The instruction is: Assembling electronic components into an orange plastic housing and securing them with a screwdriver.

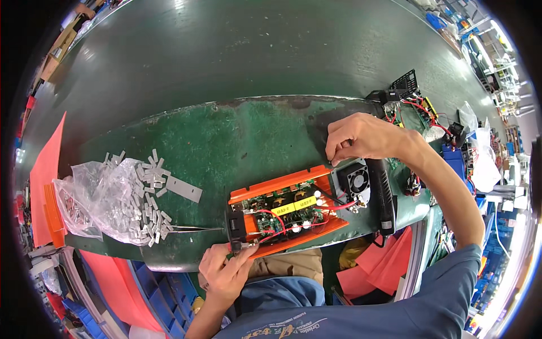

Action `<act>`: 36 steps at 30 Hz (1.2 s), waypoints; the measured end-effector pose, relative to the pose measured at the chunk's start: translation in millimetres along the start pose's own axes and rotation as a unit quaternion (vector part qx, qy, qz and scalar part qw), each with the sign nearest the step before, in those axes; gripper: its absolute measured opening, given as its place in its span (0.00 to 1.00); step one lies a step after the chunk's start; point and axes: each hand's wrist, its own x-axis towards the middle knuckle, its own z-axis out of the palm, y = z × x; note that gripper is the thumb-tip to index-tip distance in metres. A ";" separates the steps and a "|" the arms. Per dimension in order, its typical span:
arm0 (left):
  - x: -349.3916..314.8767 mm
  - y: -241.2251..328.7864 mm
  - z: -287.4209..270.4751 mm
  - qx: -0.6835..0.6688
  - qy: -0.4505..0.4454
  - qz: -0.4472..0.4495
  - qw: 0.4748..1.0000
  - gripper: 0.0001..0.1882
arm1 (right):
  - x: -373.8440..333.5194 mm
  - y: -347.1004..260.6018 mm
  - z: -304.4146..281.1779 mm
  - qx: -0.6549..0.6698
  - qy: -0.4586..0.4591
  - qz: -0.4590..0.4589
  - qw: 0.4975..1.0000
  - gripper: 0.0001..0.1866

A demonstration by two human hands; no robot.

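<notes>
Near the front edge of the green bench (197, 135): an open-topped orange case (279, 184), set at a slight slant. Inside, a green circuit board (305, 215) with two yellow-wrapped components (283, 209) and looping red wires (337, 207). At the left end, a black end piece (235, 226); just beyond the right end, a small fan (358, 180).

At the near left corner, the left hand (226, 274), fingers bent and touching the case; cannot tell how firmly gripping, if at all. Just by the far right corner, the right hand (360, 138), fingers curled, tips drawn together; cannot tell whether pinching something small.

Seemingly in hand: fine work at the fan end, with steadying at the left. Called for next, probably: a still case and precise fingertips at that corner, without snagging the red wires.

Farther left, a heap of small grey metal pieces (148, 219) beside and partly inside a clear plastic bag (100, 195), with a flat grey plate (184, 188) close by. Right of the fan, a long black object (384, 203).
</notes>
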 end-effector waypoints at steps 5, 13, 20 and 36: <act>-2.1 -1.4 2.7 0.013 0.008 0.000 1.000 0.20 | 5.3 -3.8 -5.2 -0.037 -0.051 0.037 0.997 0.07; -2.7 -1.3 4.0 0.027 -0.001 0.006 1.000 0.19 | -15.1 -33.2 -11.9 -0.155 0.256 -0.012 0.954 0.04; 1.6 -4.6 6.8 0.025 0.007 0.026 0.999 0.22 | -86.3 -130.0 117.1 -0.116 0.493 -0.074 0.859 0.15; -3.9 -10.9 9.1 0.059 0.023 0.060 0.996 0.22 | -3.1 -150.8 263.4 0.085 0.531 0.038 0.842 0.18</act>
